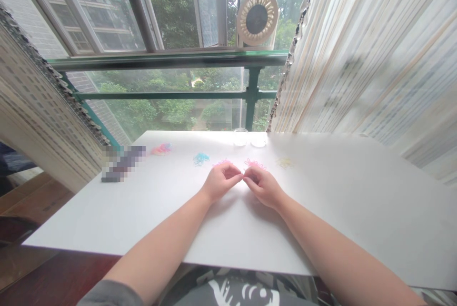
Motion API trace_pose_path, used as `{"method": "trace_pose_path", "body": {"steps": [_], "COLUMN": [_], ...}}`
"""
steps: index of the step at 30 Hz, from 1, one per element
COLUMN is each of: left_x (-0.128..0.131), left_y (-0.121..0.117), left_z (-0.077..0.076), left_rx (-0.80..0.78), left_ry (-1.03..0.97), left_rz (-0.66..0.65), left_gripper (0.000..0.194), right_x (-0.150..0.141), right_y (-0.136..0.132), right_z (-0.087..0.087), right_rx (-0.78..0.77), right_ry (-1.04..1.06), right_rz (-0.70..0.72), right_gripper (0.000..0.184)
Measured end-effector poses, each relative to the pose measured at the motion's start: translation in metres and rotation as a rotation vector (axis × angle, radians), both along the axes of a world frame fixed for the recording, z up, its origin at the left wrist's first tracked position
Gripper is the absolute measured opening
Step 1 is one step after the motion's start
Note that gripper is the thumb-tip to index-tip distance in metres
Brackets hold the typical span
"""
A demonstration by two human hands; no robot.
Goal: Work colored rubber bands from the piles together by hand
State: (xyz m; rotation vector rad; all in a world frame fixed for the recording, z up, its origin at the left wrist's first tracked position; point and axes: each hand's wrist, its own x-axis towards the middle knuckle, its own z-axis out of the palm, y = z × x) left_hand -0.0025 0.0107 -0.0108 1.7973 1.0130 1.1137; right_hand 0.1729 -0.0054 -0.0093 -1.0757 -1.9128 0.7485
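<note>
My left hand (222, 182) and my right hand (263, 186) meet fingertip to fingertip above the white table. Both are closed in a pinch; whatever lies between the fingers is too small or hidden to make out. Just behind my left hand, partly covered by it, lies a pink-purple pile of small thin loops (224, 162). A brighter pink pile of loops (255, 163) sits right behind my right hand. To the left is a blue pile of loops (201, 158), and to the right a pale yellow one (284, 162).
Farther left on the white table (339, 211) lies a mixed-colour pile (162, 149), near a blurred-out dark object (124, 163). A clear round container (241, 138) and a shallow clear dish or lid (258, 142) stand at the back edge. Behind are a green railing (171, 62), a white fan (257, 13) and curtains (357, 49).
</note>
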Motion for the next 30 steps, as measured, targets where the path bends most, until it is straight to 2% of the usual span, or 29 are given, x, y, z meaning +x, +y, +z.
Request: {"method": "trace_pose_path", "body": {"steps": [9, 23, 30], "left_x": [-0.0002, -0.0012, -0.0004], "left_y": [0.0004, -0.0017, -0.0021], "left_z": [0.0002, 0.0028, 0.0043], "left_rx": [0.012, -0.098, -0.113], "left_ry": [0.0, -0.06, -0.066], "left_rz": [-0.037, -0.068, -0.077], "left_gripper": [0.017, 0.018, 0.021], "right_x": [-0.0004, -0.0001, -0.0004], "right_y": [-0.0007, 0.0018, 0.0004], "right_z": [0.0004, -0.0001, 0.0013], "right_rx": [0.004, 0.056, 0.062], "right_ry": [-0.02, -0.013, 0.003], "right_rz": [0.003, -0.063, -0.052], "right_gripper": [0.006, 0.005, 0.007]}}
